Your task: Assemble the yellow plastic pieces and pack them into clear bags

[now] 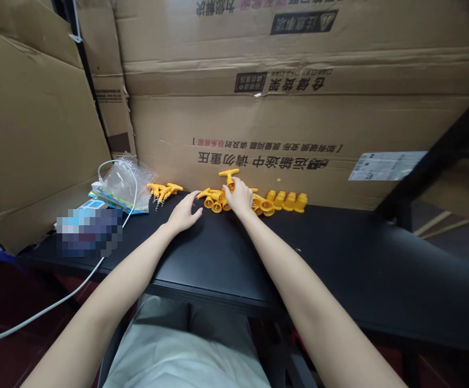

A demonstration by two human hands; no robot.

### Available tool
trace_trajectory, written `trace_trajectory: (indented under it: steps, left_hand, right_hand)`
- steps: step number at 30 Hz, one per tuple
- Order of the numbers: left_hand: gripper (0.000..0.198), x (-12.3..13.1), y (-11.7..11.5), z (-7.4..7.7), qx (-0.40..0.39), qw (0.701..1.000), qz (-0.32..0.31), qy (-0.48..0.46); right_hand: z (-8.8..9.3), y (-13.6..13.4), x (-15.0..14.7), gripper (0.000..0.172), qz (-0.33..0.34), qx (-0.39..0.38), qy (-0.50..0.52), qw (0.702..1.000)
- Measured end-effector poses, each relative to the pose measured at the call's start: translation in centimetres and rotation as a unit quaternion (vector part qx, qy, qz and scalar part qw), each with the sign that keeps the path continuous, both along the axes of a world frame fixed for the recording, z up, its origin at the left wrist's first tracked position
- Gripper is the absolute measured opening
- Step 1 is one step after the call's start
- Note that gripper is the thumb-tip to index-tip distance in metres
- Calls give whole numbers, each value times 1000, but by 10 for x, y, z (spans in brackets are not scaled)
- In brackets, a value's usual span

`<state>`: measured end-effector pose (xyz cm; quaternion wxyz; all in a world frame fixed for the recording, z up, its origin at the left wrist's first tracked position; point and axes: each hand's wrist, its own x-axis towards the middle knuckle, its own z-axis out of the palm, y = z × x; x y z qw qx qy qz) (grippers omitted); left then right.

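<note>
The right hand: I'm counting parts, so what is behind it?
Brown cardboard stands behind the right hand, and yellow pieces show on both sides of it. One T-handled piece rises from its grip. Whatever the hand directly covers cannot be seen.

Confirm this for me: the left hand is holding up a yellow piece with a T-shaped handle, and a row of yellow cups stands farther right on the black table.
Wrong hand: the head view shows the right hand holding up the yellow piece. The row of yellow cups does stand farther right on the black table.
</note>
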<state>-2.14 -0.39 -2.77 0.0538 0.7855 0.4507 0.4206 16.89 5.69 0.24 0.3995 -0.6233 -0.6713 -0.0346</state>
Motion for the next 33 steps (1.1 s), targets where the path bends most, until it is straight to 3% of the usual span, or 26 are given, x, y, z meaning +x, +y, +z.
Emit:
trace_trajectory:
  steps: [3,6,14,18,25,30,33]
  left_hand:
    - [46,-1,2,-1,0,1000,4,-1]
    - [44,-2,5,-2,-7,1000,4,-2]
    - [42,-2,6,-3,-12,1000,5,4]
    - [40,-2,4,-1,-12,1000,2,7]
    - [30,-2,3,1,-10,1000,1,11]
    - [23,-1,2,2,1,1000,2,26]
    - [23,0,3,2,3,1000,1,29]
  right_hand:
    - [-11,-8,-13,41,-18,-37,-104,994]
    - [-14,-13,-19,42,-25,-62,-129,989]
    - [3,-11,-14,42,1,-161,-126,979]
    - [13,-7,2,46,35,-157,-109,981]
    - [24,5,77,49,-16,-58,-120,991]
    - [9,21,152,52,-106,-79,-94,987]
    - [-4,29,182,53,-119,-84,-81,986]
